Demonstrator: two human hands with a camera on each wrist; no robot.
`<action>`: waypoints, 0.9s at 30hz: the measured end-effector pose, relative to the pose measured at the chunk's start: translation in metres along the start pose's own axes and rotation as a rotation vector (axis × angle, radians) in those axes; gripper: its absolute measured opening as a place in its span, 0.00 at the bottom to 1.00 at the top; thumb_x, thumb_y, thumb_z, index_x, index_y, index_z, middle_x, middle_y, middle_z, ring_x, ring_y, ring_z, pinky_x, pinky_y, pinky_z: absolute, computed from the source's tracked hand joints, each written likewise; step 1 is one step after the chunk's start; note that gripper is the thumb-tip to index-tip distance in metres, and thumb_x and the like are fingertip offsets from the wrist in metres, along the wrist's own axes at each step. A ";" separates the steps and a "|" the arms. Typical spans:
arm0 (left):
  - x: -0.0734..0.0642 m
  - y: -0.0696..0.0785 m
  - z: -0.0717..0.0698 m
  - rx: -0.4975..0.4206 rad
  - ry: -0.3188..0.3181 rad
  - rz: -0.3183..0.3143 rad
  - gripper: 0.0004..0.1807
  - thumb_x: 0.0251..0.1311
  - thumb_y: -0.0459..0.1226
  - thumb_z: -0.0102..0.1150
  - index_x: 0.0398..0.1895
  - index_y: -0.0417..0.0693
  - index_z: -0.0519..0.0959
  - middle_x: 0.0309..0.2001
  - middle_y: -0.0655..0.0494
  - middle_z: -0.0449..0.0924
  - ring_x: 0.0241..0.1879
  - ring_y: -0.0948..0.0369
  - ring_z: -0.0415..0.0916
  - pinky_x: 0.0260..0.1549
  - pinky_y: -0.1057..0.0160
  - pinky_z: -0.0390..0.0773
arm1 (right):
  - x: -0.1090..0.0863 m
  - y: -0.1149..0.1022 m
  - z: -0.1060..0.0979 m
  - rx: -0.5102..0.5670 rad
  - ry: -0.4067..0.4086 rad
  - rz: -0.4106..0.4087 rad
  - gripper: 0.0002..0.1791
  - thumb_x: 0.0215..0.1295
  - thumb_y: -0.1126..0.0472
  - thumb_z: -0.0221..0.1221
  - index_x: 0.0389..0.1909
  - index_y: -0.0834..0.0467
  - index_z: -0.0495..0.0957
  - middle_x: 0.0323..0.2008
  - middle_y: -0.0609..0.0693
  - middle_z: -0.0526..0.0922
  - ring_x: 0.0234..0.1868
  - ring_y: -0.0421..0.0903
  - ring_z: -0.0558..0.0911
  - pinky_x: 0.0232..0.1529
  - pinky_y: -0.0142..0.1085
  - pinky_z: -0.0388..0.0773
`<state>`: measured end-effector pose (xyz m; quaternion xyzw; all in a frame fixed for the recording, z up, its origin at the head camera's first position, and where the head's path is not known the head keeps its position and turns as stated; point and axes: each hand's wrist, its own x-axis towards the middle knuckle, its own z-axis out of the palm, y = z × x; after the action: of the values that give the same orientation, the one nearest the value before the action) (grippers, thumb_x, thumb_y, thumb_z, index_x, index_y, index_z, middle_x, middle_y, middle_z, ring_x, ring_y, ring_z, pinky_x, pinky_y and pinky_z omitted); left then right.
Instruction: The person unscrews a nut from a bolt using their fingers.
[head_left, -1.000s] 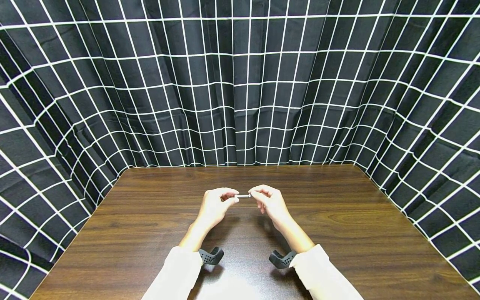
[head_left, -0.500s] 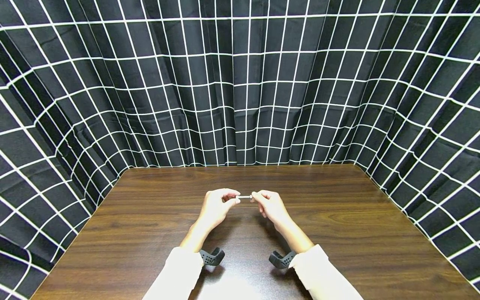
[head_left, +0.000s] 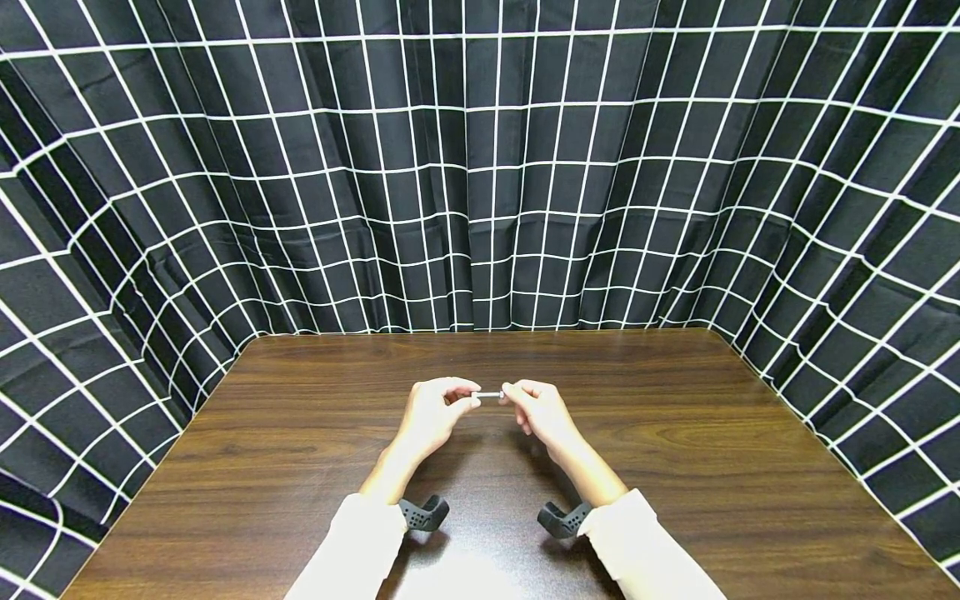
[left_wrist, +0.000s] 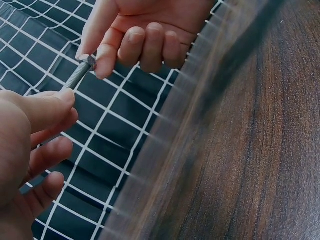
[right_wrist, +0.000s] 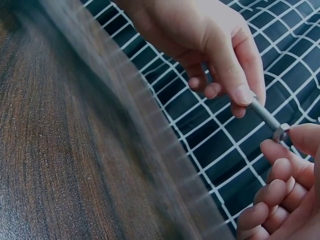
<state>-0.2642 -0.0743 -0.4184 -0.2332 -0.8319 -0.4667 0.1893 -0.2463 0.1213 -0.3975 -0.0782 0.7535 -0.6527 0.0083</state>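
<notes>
Between my two hands, above the table, a silvery bolt (head_left: 489,394) lies roughly level. Its threaded shank (right_wrist: 265,115) shows in the right wrist view. My left hand (head_left: 427,417) pinches one end between thumb and fingers, hiding that end. At the other end sits a hex nut (right_wrist: 281,132), which the thumb and index finger of my right hand (head_left: 546,412) pinch from both sides. In the left wrist view the nut (left_wrist: 87,61) is partly covered by those fingertips. The remaining fingers of the right hand are curled and hold nothing.
Below the hands is a brown wood-grain table (head_left: 300,467) with a bright reflection near its front. A black curtain with a white grid (head_left: 480,167) surrounds its back and sides. Dark straps (head_left: 425,512) are on both wrists, beside the white sleeves (head_left: 352,546).
Since a second ago the right thumb and index finger have shifted their pinch on the nut, and the bolt has moved slightly right and down. The last half second shows almost no movement.
</notes>
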 end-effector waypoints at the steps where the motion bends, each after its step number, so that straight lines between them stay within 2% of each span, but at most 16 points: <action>1: 0.000 0.000 0.000 0.002 0.003 0.002 0.08 0.52 0.33 0.70 0.37 0.45 0.86 0.27 0.65 0.83 0.22 0.68 0.72 0.24 0.66 0.70 | 0.002 0.004 0.000 0.007 0.001 0.001 0.16 0.71 0.63 0.54 0.37 0.77 0.76 0.12 0.46 0.67 0.12 0.37 0.63 0.17 0.29 0.63; 4: 0.000 0.000 0.000 0.003 0.011 0.004 0.08 0.52 0.33 0.70 0.36 0.45 0.86 0.27 0.64 0.83 0.22 0.69 0.72 0.24 0.66 0.70 | 0.009 0.016 0.000 0.026 0.019 0.003 0.16 0.70 0.62 0.56 0.37 0.75 0.77 0.12 0.45 0.67 0.12 0.38 0.64 0.16 0.29 0.62; 10: 0.000 -0.002 0.000 0.021 0.021 0.004 0.07 0.51 0.33 0.70 0.35 0.50 0.86 0.27 0.65 0.83 0.22 0.69 0.72 0.24 0.66 0.71 | 0.010 0.019 0.002 0.022 0.063 -0.019 0.10 0.67 0.63 0.58 0.34 0.67 0.80 0.12 0.46 0.68 0.14 0.38 0.65 0.16 0.28 0.62; 19: 0.000 -0.001 0.000 0.036 0.032 0.006 0.07 0.51 0.34 0.70 0.35 0.48 0.86 0.26 0.65 0.82 0.22 0.69 0.71 0.23 0.66 0.70 | 0.010 0.019 0.002 0.052 0.054 -0.073 0.12 0.65 0.65 0.61 0.43 0.71 0.79 0.14 0.45 0.69 0.15 0.37 0.66 0.16 0.28 0.62; 27: 0.000 -0.001 -0.001 0.038 0.043 0.005 0.08 0.52 0.34 0.70 0.37 0.45 0.86 0.25 0.64 0.81 0.22 0.68 0.72 0.23 0.66 0.70 | 0.011 0.021 0.002 0.078 0.060 -0.116 0.13 0.60 0.68 0.63 0.45 0.70 0.80 0.15 0.44 0.69 0.15 0.37 0.66 0.16 0.28 0.63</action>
<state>-0.2644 -0.0754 -0.4189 -0.2216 -0.8357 -0.4553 0.2125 -0.2588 0.1205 -0.4172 -0.1015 0.7217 -0.6830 -0.0491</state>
